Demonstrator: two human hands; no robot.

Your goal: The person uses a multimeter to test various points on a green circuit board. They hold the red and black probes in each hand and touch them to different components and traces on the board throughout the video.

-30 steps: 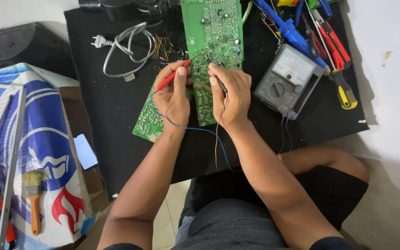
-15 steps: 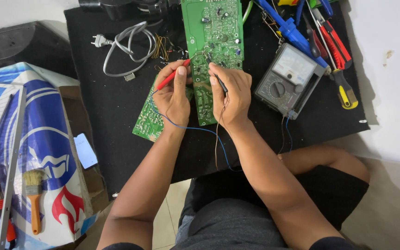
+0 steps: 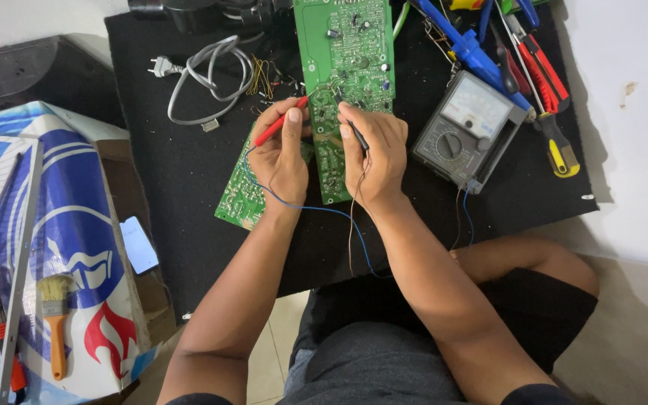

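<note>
A long green circuit board [image 3: 346, 52] lies on a black mat [image 3: 181, 165], overlapping a smaller green board [image 3: 240, 196]. My left hand [image 3: 280, 159] grips a red test probe [image 3: 279, 122] whose tip touches the long board. My right hand [image 3: 375, 154] holds a black test probe [image 3: 352, 132], tip also on that board. Thin blue and brown leads [image 3: 339, 214] run from the probes under my wrists toward a grey analog multimeter [image 3: 465, 129] just right of my right hand.
A grey power cord with plug [image 3: 205, 73] lies at the mat's upper left. Red, blue and yellow-handled tools [image 3: 534, 67] crowd the upper right. A blue-and-white box [image 3: 61, 247] with a paintbrush [image 3: 57, 322] stands at left. My legs are folded below.
</note>
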